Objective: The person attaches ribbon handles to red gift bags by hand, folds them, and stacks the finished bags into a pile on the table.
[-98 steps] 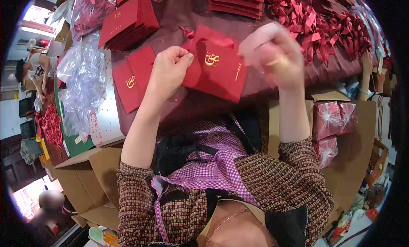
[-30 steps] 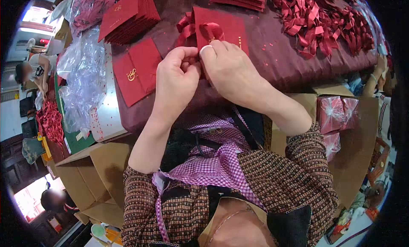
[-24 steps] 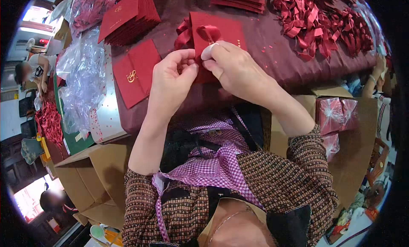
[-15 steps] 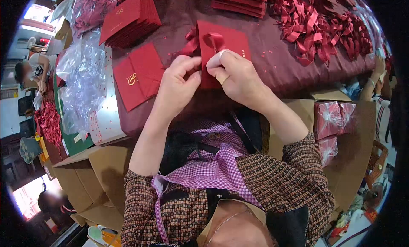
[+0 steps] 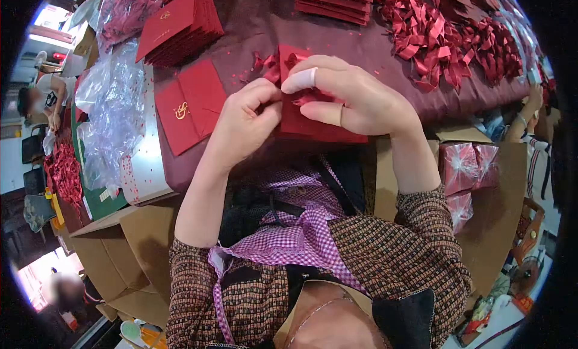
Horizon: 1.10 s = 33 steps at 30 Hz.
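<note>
A red card [image 5: 325,132] with a red ribbon bow [image 5: 294,60] lies at the table's front edge. My left hand [image 5: 250,117] is at the card's left edge, thumb and forefinger pinched together; whatever is between them is hidden. Over the card is my right hand [image 5: 358,96], its thumb apart from its fingers and white tape round one fingertip. Red ribbon shows under that hand, between thumb and forefinger. To the left is a flat red envelope [image 5: 192,105] with a gold emblem.
Behind are a stack of red cards [image 5: 180,27] and another stack [image 5: 334,3]. A heap of red ribbons [image 5: 433,42] is at the right. Clear plastic bags [image 5: 114,102] lie left. Wrapped red boxes [image 5: 462,168] sit in a carton [image 5: 503,198]. Other people are at both sides.
My right hand has opened out from its pinch at the bow and spread over the card. The card has come nearer to me. My left hand remains pinched beside it.
</note>
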Motion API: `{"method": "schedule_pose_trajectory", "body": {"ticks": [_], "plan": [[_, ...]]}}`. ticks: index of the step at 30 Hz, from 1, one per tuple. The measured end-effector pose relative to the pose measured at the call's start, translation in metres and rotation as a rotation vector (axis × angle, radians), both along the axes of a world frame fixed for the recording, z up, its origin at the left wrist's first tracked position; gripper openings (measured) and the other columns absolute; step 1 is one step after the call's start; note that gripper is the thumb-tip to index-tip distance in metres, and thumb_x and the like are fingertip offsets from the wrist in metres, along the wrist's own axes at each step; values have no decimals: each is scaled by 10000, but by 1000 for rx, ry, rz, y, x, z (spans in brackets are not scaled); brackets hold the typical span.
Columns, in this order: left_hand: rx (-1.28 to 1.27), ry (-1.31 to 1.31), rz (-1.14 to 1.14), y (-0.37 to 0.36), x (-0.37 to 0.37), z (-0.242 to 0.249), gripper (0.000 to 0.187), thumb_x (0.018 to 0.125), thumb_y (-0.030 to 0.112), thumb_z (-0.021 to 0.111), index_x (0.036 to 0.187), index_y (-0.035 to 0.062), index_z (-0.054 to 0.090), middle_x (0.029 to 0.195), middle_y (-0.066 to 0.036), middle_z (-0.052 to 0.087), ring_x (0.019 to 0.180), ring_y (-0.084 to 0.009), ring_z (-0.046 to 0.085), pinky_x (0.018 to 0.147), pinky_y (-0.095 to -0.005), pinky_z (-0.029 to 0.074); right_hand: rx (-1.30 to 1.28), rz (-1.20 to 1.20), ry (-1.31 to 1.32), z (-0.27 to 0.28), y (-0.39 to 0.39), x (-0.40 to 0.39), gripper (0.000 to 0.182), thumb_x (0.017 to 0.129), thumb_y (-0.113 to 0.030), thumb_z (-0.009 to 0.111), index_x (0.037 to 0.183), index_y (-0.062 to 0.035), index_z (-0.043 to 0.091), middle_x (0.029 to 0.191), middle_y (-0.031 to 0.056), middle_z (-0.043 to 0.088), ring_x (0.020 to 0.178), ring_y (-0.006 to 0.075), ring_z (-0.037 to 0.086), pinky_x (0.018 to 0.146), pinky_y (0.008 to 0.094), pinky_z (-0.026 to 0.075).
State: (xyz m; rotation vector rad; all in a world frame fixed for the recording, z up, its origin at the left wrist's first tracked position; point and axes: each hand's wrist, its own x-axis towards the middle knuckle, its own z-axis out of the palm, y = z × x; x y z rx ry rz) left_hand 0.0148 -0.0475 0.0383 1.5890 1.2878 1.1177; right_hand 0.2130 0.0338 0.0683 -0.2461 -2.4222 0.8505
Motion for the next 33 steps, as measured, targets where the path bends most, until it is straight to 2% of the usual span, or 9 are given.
{"method": "schedule_pose_trajectory", "body": {"ticks": [4, 10, 14, 16, 18, 24, 26, 28, 33], "plan": [[69, 72, 34, 0, -13, -5, 83, 771, -18, 549, 845, -49, 571, 791, -92, 542, 739, -165, 547, 679, -274, 440, -221, -32, 6, 0, 0, 7, 368, 756, -6, 674, 1115, -46, 600, 1108, 102, 591, 1062, 270, 559, 914, 353, 434], [106, 146, -19, -1, 0, -1, 85, 769, -6, 559, 836, -55, 575, 807, -103, 564, 752, -189, 567, 691, -281, 453, 300, -74, 18, -14, 16, -19, 293, 824, -132, 619, 1113, -87, 598, 1113, 94, 602, 1099, 283, 524, 992, 410, 333], [32, 65, -15, -3, -7, -6, 100, 760, -6, 557, 842, -58, 578, 796, -93, 572, 762, -166, 567, 684, -276, 453, 274, -1, 3, -18, 31, -20, 73, 818, -149, 625, 865, -97, 607, 915, 38, 593, 964, 240, 545, 964, 398, 337], [6, 20, -4, -5, -14, -11, 70, 792, 10, 559, 832, -38, 590, 753, -66, 585, 706, -128, 549, 635, -248, 428, 177, 3, -53, -13, 28, -17, 93, 819, -159, 627, 798, -85, 575, 904, 44, 581, 1039, 243, 541, 1043, 442, 295], [-330, -414, 168, -7, -17, -10, 65, 832, 38, 567, 832, -5, 615, 713, -40, 585, 624, -95, 519, 581, -219, 396, 64, 107, -32, -15, 28, -15, 99, 822, -167, 627, 791, -92, 572, 869, 27, 573, 999, 224, 552, 1052, 444, 289], [-263, -858, 366, 6, -63, -19, 74, 843, 59, 604, 883, 1, 629, 783, -65, 627, 620, -144, 556, 549, -263, 461, 42, 131, -109, -7, 26, 1, 142, 838, -169, 613, 756, -84, 536, 827, 17, 561, 980, 222, 556, 1046, 433, 297], [-242, -764, 327, 6, -63, -16, 116, 853, 46, 595, 947, -11, 631, 812, -46, 622, 699, -116, 559, 617, -242, 465, 57, 70, -92, -9, 28, 2, 136, 854, -164, 595, 766, -78, 538, 853, 41, 568, 978, 247, 554, 1009, 415, 321], [-75, -253, 502, 8, -49, -7, 185, 863, 31, 584, 1037, -19, 621, 874, -25, 612, 774, -84, 547, 702, -214, 450, 78, 17, -53, -13, 31, -1, 108, 835, -149, 612, 778, -76, 557, 826, 45, 568, 949, 249, 548, 965, 396, 341], [105, -85, 496, 4, -36, 4, 195, 887, 61, 592, 1065, -19, 603, 942, -16, 598, 832, -62, 526, 761, -204, 435, 133, -206, 132, -31, 49, -15, 177, 856, -126, 623, 1000, -24, 615, 1004, 107, 592, 959, 265, 578, 834, 323, 461]]}}
